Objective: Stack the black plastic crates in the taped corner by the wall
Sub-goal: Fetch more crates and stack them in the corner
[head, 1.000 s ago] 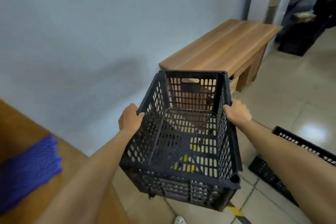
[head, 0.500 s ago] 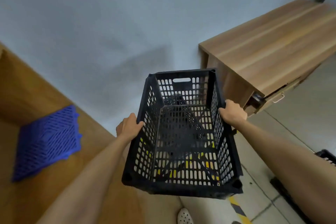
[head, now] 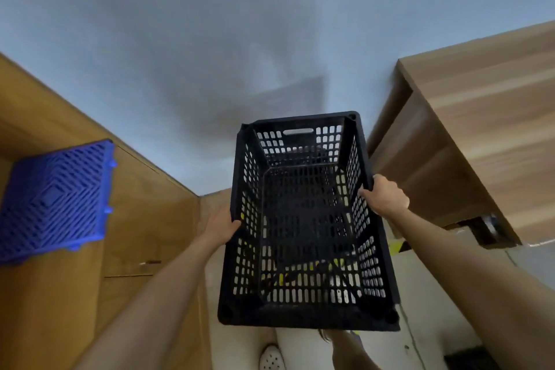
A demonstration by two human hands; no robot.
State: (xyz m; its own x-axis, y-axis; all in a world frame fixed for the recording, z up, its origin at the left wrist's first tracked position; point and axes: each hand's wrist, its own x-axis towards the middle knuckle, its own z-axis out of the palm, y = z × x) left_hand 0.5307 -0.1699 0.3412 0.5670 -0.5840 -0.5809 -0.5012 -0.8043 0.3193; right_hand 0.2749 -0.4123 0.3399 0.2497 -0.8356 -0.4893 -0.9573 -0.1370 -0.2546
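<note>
I hold a black perforated plastic crate (head: 303,219) upright in front of me, its open top facing me. My left hand (head: 220,227) grips its left rim and my right hand (head: 384,197) grips its right rim. The crate hangs above the floor between a wooden cabinet and a wooden table, close to the grey wall (head: 240,39). Yellow and black floor tape (head: 396,246) shows beside the crate and through its holes. What lies straight below the crate is mostly hidden.
A wooden cabinet (head: 144,219) stands at the left with a blue plastic grid mat (head: 54,198) on top. A wooden table (head: 480,135) stands at the right against the wall. My white shoe (head: 271,357) shows on the tiled floor below. A dark object (head: 468,360) sits bottom right.
The view has tilted down and closed in on the wall. The crate has moved forward and lower between cabinet and table. Both hands keep their grip. The crate on the floor at right has left view.
</note>
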